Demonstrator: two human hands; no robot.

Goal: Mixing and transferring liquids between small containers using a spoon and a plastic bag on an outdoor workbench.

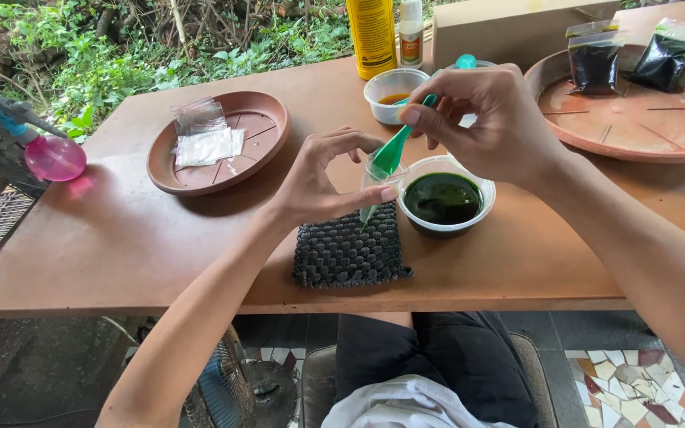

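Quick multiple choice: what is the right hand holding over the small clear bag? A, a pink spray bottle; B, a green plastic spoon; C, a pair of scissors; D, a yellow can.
B: the right hand pinches a green plastic spoon whose tip points into the small clear bag held open by the left hand, beside the bowl of dark green liquid.

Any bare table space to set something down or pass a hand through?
Free: the table's near-left stretch, between the brown saucer, the woven mat and the front edge. Also the near-right strip past the bowl of green liquid. Crowded: centre back, where the left hand and right hand work a small bag and green spoon by the small cup and bottles.
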